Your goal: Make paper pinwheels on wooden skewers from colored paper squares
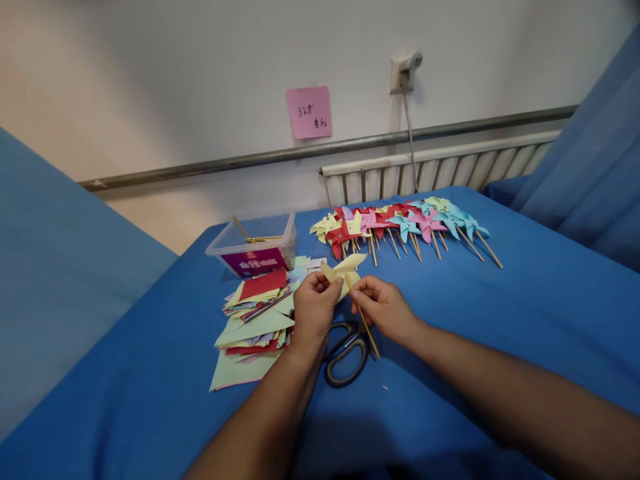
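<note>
Above the blue surface (530, 307): yellow paper pinwheel (349, 264), far edge of left hand (315, 303), pinched under thumb; thin stick (368, 328), left edge of right hand (384, 307), pinched between fingertips.

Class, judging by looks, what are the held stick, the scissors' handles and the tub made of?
Stick: probably bamboo or wood, matte, from its straw colour.
Scissors' handles: likely dull dark plastic, rounded, with paler inner rims.
Tub: apparently plastic, smooth, with translucent walls.
</note>
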{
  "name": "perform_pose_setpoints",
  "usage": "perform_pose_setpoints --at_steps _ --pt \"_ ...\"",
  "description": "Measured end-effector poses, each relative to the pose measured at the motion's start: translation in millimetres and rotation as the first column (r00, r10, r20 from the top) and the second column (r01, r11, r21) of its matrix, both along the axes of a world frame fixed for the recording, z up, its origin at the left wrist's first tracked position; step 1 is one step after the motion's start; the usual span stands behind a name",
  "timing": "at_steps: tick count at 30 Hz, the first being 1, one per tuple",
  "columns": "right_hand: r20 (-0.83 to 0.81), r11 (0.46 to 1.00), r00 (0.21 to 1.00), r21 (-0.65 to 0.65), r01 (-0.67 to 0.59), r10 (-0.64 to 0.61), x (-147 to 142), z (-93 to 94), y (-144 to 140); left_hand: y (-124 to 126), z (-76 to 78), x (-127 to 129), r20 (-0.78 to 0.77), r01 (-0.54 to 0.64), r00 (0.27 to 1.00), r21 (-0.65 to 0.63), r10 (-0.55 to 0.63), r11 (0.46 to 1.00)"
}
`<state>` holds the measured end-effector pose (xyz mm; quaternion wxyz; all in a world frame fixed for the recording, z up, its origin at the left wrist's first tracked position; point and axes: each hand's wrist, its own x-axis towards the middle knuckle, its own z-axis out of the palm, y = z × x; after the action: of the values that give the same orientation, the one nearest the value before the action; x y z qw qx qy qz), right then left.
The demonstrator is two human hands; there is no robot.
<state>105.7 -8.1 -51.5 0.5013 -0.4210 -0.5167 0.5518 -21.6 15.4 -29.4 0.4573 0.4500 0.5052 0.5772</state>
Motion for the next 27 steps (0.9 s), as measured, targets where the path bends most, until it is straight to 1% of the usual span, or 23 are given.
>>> perform_pose_setpoints --at_steps 4,8,15,22,27 --pt "-0.022 1.000 1.000 -0.008 -0.004 0.003 -1.4 -3.3 1.5 -2.9 2.2 2.2 0.004 0.007 1.000 0.008 -0.007 1.000" --pt "-0.043 1.000 0.999 -0.007 -0.013 0.013 -1.0 -5.2 2.6 -4.7 2.1 3.6 -0.024 -0.005 1.000 0.028 0.005 1.000" --pt "-0.049 1.000 0.999 -0.024 -0.013 0.011 -0.9 -0.4 -1.8 -3.2 -2.5 2.7 -0.032 0.000 0.999 0.019 0.000 1.000" --pt "-0.057 1.000 0.998 -0.021 0.006 -0.007 -1.0 1.4 -3.1 -3.6 -0.6 3.7 -0.035 -0.008 0.999 0.032 0.009 0.999" --pt "-0.065 1.000 0.998 -0.008 -0.009 0.009 -0.6 0.5 -2.8 -3.7 -2.3 3.8 -0.051 0.011 0.999 0.031 -0.010 0.999"
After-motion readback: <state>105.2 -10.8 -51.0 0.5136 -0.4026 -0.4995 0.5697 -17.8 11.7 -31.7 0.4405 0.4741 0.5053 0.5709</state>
